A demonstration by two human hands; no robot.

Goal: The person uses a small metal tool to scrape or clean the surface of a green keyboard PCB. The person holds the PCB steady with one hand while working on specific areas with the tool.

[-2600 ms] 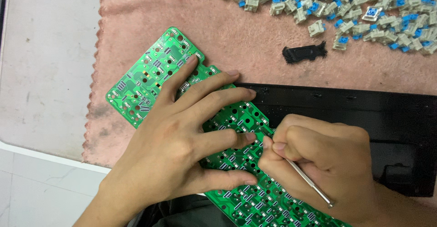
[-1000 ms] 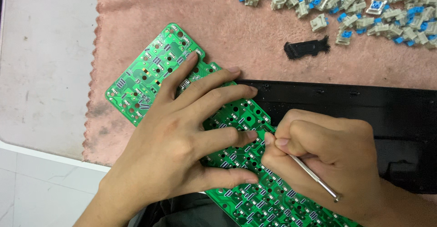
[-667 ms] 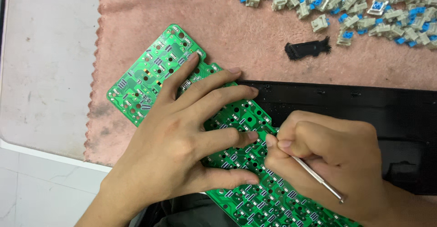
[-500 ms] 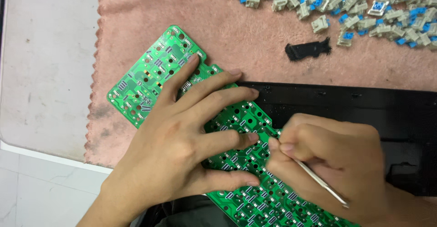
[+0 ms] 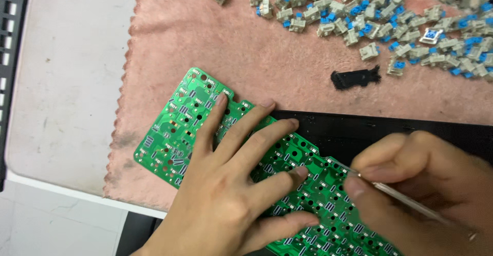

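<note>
While my left hand (image 5: 226, 194) lay flat, fingers spread on the green circuit board (image 5: 179, 128), which ran diagonally toward lower right, my right hand (image 5: 426, 184) pinched a thin metal tool (image 5: 405, 202), tip touching the board's mid section.

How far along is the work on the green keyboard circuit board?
Done: many loose grey-and-blue key switches lie heaped on the pink cloth. In hand: the left hand presses flat on the green circuit board while the right hand holds a thin metal tool to it. What remains cannot be told; the black keyboard case lies underneath.
</note>
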